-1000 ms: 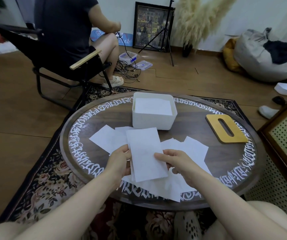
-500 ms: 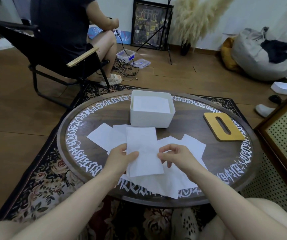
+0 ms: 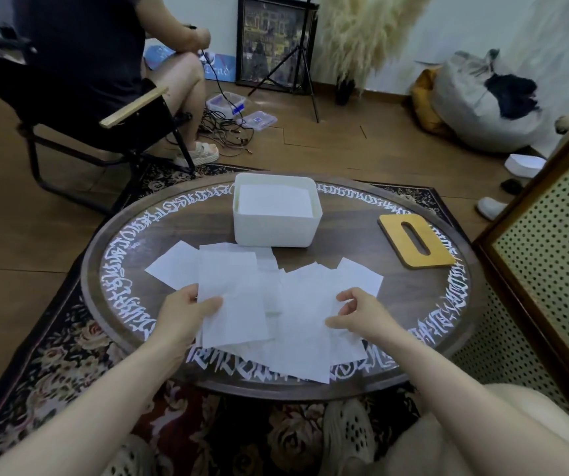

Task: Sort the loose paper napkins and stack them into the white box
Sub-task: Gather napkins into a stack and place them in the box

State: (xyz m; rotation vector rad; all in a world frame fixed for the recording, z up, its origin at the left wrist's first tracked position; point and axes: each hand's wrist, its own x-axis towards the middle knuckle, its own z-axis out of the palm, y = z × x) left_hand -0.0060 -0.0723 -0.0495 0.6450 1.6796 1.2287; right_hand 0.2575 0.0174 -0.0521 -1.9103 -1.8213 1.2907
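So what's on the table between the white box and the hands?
In the head view, loose napkins lie there; the left hand holds one napkin.

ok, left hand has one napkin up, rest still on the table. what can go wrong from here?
Two likely risks, both judgement calls:
1. The left hand pinches only the held napkin's edge, so the thin sheet may flop or crease on its way to the white box.
2. The loose napkins overlap, and some overhang the table edge near the right hand; a brush could pull several off.
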